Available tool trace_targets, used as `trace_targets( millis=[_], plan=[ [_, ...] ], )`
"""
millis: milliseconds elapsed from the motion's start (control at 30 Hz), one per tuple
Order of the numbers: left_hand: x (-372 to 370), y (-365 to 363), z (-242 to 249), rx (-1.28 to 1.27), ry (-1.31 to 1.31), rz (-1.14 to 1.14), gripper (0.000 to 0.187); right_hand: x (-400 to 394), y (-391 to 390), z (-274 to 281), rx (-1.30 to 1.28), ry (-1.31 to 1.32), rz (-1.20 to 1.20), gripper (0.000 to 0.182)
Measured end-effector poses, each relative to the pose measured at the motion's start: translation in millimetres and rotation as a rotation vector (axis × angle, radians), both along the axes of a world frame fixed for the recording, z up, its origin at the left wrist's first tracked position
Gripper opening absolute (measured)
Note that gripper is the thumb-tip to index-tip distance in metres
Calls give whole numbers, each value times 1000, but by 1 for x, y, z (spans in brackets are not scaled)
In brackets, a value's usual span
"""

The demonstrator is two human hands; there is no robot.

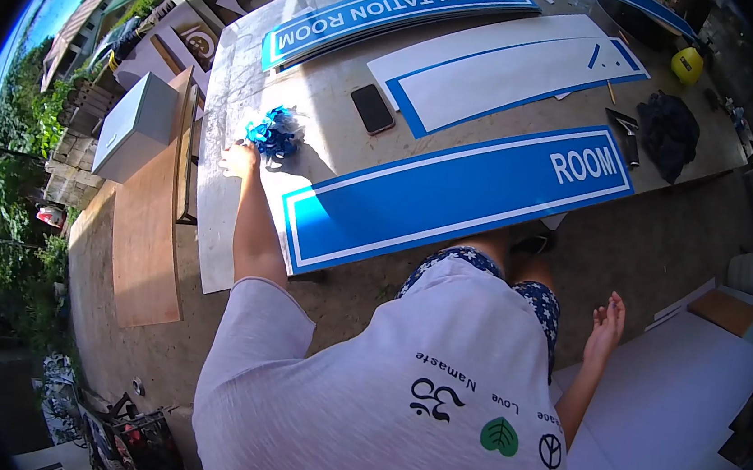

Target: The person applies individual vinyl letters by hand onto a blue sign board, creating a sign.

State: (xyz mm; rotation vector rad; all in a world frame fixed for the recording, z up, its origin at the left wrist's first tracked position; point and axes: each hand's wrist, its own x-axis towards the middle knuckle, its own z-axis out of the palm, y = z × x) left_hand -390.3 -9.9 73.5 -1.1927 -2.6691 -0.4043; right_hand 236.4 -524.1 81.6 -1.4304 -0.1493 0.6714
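My left hand [239,161] is at the left part of the table, its fingers closed at the edge of a crumpled wad of blue and white vinyl scraps [274,133]. Part of the grip is hidden behind the wad. My right hand [606,330] hangs off the table at my right side, palm turned up, fingers apart and holding nothing. In front of me lies a long blue sign panel [453,197] with a white border line and the word ROOM at its right end; the rest of its face is plain blue.
A phone [372,110] lies beyond the panel. Farther back are a white sheet with blue edges [510,71] and stacked CONSULTATION ROOM signs [398,15]. To the right are a scraper-like tool [623,136], a black cloth or bag [667,132] and a yellow object [686,65].
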Motion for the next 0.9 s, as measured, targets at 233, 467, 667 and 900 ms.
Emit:
trace_targets(
  millis=[233,467,667,900],
  plan=[
    [55,-13,19,548,167,-427,33,-9,24,-10,-53,-9,17,26],
    [218,-44,-12,287,-54,-1169,42,-26,38,-17,-105,-39,160,20],
    [301,-30,-50,247,-78,-1276,49,-37,44,-24,-247,-147,222,15],
    [329,6,-79,290,-112,-1246,48,-40,90,-23,-469,-475,411,12]
  ],
)
